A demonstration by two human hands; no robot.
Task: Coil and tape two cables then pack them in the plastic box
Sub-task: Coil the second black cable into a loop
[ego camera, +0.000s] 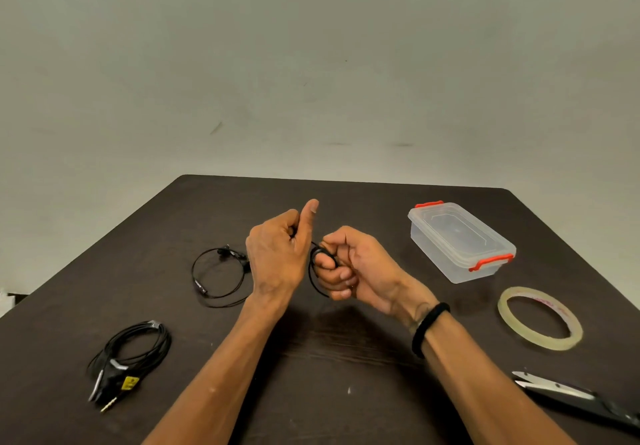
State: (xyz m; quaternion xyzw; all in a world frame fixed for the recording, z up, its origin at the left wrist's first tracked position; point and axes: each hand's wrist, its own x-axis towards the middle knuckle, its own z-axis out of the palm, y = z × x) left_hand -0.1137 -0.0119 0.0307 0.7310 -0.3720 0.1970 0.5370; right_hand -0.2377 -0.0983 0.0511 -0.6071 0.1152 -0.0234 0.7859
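A thin black cable (221,278) lies in a loose loop on the dark table left of centre and runs up into my hands. My right hand (349,264) holds small black coils of it wound round its curled fingers. My left hand (277,254), thumb pointing up, pinches the same cable just left of those coils. A second black cable (138,347), coiled and taped, lies at the near left with its plugs towards me. The clear plastic box (460,242) with red clips stands lidded at the far right. A roll of clear tape (540,318) lies flat nearer me.
Black-handled snips (571,399) lie at the near right edge of the table (346,375). A plain wall rises behind the table's far edge. A black band sits on my right wrist.
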